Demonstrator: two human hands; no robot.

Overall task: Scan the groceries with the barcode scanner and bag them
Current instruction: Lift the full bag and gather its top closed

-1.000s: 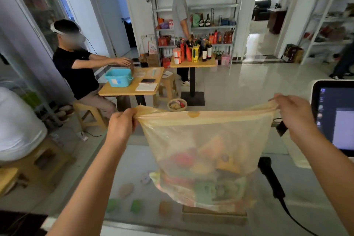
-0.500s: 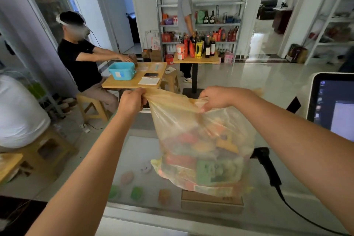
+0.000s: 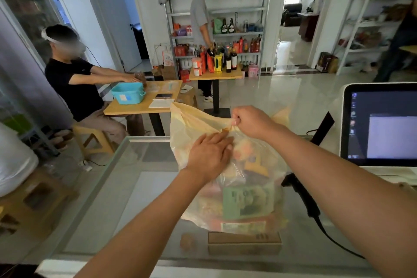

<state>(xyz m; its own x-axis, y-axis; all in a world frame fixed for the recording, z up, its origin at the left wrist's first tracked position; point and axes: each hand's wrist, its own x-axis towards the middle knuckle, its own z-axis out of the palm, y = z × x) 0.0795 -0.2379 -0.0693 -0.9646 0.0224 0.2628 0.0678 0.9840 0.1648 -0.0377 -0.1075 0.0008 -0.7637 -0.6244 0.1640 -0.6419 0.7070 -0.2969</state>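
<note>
A translucent yellow plastic bag (image 3: 194, 123) full of several groceries stands on the glass counter (image 3: 140, 187). Inside it I make out a green packet (image 3: 247, 201) and orange and red packs. My right hand (image 3: 250, 122) pinches the gathered top edge of the bag. My left hand (image 3: 208, 157) lies flat against the near side of the bag just below that pinch, fingers straight. The black barcode scanner (image 3: 302, 196) lies on the counter to the right of the bag, its cable trailing toward me.
A monitor (image 3: 383, 124) stands at the right edge of the counter. A brown box (image 3: 244, 242) shows under the glass below the bag. Beyond the counter a seated person works at a wooden table (image 3: 144, 106) with a teal basket; another person stands by stocked shelves.
My right hand has brought the bag's mouth together toward the left. My left hand has let go of the bag's left corner and now presses flat on the bag's side.
</note>
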